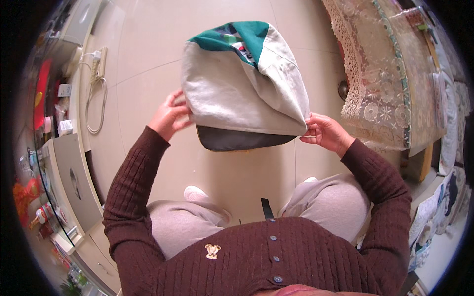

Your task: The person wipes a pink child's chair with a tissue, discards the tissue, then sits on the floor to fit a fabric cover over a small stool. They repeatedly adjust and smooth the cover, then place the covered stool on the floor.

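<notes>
A white cloth cover or bag (226, 88) with a teal printed section at its far end is in front of me, creased and partly puffed out. Below its near edge shows a dark grey panel (244, 140) with a thin yellowish rim; what it belongs to is mostly hidden under the cloth. My right hand (324, 131) pinches the cloth's near right corner between thumb and fingers. At the left side is my left hand (172, 114), its fingers spread and their tips partly behind the cloth's edge; whether they grip it is hidden.
Pale floor tiles (148, 48) lie beneath. To the right stands a table with a lace tablecloth (374, 92). On the left are a low cabinet (74, 174) with various items and a power strip (98, 66) with a looped cable.
</notes>
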Demonstrator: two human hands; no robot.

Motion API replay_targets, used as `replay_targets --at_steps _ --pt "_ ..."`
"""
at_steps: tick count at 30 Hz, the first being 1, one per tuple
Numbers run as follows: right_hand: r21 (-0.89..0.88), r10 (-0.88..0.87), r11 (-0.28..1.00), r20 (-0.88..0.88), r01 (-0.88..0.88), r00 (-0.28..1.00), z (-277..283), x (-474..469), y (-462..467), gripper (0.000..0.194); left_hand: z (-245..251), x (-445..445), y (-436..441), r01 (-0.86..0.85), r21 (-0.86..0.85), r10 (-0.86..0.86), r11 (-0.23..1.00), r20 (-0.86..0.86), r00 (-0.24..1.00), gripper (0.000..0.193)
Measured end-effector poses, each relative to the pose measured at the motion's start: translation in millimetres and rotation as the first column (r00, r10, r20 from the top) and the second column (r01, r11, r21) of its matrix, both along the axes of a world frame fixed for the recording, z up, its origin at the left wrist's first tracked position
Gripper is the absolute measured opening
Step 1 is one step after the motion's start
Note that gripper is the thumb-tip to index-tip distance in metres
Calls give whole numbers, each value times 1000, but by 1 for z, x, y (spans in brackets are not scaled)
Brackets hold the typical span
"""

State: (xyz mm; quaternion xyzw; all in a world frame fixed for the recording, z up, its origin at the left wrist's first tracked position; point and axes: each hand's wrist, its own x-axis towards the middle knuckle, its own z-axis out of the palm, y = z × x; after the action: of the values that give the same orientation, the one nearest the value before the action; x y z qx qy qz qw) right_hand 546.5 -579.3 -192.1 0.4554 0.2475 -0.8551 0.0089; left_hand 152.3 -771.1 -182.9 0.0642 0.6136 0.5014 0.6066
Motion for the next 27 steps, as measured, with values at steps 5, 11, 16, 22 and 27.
replay_targets --at_steps 5,11,16,22,27 --pt "83 38 996 15 -39 999 -1 -2 -2 18 26 -5 69 491 186 199 851 -980 25 52" --pt "173 86 981 36 -91 996 4 -3 -4 15 20 20 111 591 -204 -140 781 -978 -153 37" --pt "264 162 944 159 -200 974 12 -10 0 12 10 20 110 515 -208 -158 832 -978 -139 22" --pt "331 211 897 266 -295 941 16 -13 0 14 35 32 93 641 -64 29 765 -991 -134 13" --pt "249 244 917 268 -311 932 14 -7 5 13 72 41 20 861 66 211 503 -976 -48 18"
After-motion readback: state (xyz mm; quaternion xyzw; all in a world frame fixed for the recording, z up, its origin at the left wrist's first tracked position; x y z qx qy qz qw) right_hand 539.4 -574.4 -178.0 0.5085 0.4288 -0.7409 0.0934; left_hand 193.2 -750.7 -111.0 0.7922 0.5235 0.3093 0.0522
